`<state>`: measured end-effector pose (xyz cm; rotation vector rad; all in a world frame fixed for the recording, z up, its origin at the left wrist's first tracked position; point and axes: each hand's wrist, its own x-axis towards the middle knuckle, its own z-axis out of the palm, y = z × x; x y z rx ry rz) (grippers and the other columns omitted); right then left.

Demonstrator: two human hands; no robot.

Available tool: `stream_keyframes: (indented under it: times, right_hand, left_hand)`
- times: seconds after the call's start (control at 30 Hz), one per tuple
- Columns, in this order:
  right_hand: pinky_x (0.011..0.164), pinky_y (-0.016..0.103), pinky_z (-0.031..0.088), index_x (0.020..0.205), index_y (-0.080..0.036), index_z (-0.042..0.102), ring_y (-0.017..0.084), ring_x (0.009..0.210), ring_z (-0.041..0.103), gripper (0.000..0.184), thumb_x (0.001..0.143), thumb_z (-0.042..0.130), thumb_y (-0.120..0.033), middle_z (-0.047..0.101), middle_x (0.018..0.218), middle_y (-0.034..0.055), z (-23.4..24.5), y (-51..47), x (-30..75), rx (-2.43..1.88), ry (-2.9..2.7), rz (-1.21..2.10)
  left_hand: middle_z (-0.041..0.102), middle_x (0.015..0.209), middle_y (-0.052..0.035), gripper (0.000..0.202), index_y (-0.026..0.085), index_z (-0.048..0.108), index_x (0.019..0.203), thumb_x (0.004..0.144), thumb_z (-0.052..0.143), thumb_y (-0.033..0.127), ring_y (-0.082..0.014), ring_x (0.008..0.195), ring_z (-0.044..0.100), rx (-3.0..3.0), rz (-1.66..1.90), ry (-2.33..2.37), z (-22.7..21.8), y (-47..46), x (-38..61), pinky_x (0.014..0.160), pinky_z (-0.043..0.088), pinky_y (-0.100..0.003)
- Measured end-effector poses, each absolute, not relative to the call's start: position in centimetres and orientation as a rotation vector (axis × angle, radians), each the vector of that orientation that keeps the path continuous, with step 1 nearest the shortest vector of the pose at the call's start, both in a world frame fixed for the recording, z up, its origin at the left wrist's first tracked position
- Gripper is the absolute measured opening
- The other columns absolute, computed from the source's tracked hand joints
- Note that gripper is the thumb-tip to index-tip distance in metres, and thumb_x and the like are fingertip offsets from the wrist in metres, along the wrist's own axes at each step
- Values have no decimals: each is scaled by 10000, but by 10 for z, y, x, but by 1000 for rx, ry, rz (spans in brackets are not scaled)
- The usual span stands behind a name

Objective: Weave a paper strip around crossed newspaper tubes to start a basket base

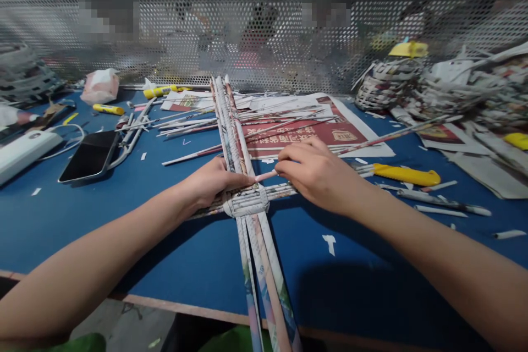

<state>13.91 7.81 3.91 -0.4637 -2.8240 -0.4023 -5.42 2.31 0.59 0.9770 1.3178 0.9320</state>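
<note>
A cross of rolled newspaper tubes point(246, 201) lies on the blue table point(124, 214), its centre wrapped by a woven tube. The long bundle runs from the far mesh down past the table's near edge. My left hand point(214, 180) rests on the left side of the crossing, fingers pressed onto the tubes. My right hand point(315, 173) is closed in a pinch on the end of a thin pinkish paper tube point(266, 176) just above the wrapped centre.
Loose paper tubes and red-printed newspaper sheets point(313, 132) lie behind the hands. A yellow-handled cutter point(406, 175) lies to the right, woven paper baskets point(388, 85) at the far right. A phone point(91, 155), white power strip point(22, 149) and glue sticks point(108, 109) sit left. Perforated mesh screen behind.
</note>
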Motion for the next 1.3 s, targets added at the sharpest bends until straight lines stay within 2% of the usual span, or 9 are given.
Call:
stream_keyframes:
  times: [0.13,0.33,0.6,0.8,0.9,1.1,1.3]
  right_hand:
    - [787,350,248,830,-136,595,155,773,475,316,840,288,-59,586,787,68,41,77,138,-320,-2842,-559]
    - [754,348,249,753,-147,591,182,819,461,255,813,352,-80,588,787,73,41,78,137,-409,-2789,-584]
    - [703,304,297,755,-134,583,183,789,477,191,801,398,-115,576,783,83,43,78,139,-498,-2794,-364]
    - [676,270,354,754,-157,640,150,704,549,224,736,438,-62,634,713,44,50,81,141,-633,-2862,-20]
    - [632,239,374,775,-164,651,134,680,567,204,740,463,-95,654,734,27,54,79,141,-770,-2819,101]
    - [627,268,382,805,-163,670,167,696,588,195,793,485,-225,671,743,53,49,70,134,-849,-2777,25]
    - [613,248,380,796,-177,680,149,671,592,144,762,543,-202,678,721,31,39,64,128,-762,-2755,129]
  left_hand:
    - [587,566,-17,183,125,581,642,535,701,213,-106,495,520,949,900,1301,3,23,-54,445,383,-215]
    - [611,591,-35,190,121,598,652,540,712,225,-130,543,557,941,888,1297,2,22,-53,481,425,-232]
    - [625,650,-17,198,117,599,671,543,717,211,-111,572,558,952,992,1265,3,23,-55,582,447,-251]
    - [620,617,-1,189,112,594,631,525,727,194,-100,554,552,931,1005,1265,7,21,-52,571,440,-236]
    - [636,644,-10,206,113,610,663,526,731,209,-106,571,566,934,999,1250,7,22,-53,586,450,-239]
    - [642,635,-23,185,106,618,664,546,723,202,-110,547,565,904,997,1271,6,22,-52,561,454,-240]
    - [649,629,-26,152,114,632,658,545,718,166,-117,577,580,815,973,1199,10,16,-42,571,464,-240]
